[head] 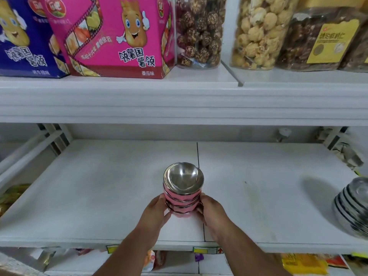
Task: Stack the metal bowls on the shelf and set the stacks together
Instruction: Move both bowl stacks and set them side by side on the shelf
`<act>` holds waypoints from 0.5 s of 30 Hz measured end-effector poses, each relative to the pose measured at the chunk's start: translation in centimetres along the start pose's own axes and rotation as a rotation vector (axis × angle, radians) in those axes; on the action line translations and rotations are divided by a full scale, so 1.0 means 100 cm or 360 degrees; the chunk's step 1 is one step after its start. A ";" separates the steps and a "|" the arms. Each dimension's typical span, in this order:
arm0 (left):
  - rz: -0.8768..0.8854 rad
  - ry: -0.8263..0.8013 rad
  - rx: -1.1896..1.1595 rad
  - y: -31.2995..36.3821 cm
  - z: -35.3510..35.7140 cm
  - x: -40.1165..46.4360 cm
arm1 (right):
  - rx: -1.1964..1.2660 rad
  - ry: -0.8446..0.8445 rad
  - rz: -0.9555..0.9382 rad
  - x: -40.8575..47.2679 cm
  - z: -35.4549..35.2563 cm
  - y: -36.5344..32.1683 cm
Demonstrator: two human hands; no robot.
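Note:
A stack of several pink-sided metal bowls point(183, 188) stands on the white shelf point(99, 186), near its front edge and at the seam between two panels. My left hand point(156, 213) presses against the stack's left side and my right hand point(211, 211) against its right side, both low on the stack. The top bowl's shiny inside faces up. At the far right edge of the shelf sits a second stack of plain silver metal bowls point(352, 206), partly cut off by the frame.
The upper shelf point(179, 100) overhangs the work shelf and carries a blue snack box point(23, 36), a pink snack box point(119, 36) and clear jars of snacks point(199, 30). Packaged goods lie on the level below. A metal bracket point(53, 140) stands at the back left.

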State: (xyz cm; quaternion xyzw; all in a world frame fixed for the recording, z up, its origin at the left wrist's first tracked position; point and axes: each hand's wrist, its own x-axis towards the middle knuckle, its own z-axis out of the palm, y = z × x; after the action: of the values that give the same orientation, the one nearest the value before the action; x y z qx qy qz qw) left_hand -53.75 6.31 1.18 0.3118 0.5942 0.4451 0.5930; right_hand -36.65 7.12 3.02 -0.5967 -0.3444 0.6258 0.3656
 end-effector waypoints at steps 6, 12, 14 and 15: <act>0.0016 0.0166 -0.0008 -0.016 -0.010 -0.008 | -0.0133 0.0217 -0.0039 -0.008 0.002 0.019; 0.0096 -0.0004 0.0138 -0.028 -0.006 -0.012 | -0.0105 0.0128 -0.0085 -0.015 0.008 0.034; 0.0118 -0.0040 0.0150 -0.028 -0.004 -0.009 | -0.0108 0.0127 -0.0062 -0.010 0.007 0.035; 0.0120 -0.0054 0.0157 -0.027 -0.003 -0.007 | -0.0113 0.0130 -0.0057 -0.007 0.005 0.036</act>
State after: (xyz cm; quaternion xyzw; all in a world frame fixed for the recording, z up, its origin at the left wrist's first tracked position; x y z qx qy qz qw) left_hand -53.56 4.51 -1.01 0.3705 0.5931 0.4319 0.5696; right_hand -37.32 4.75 0.27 -0.6280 -0.3619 0.5817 0.3690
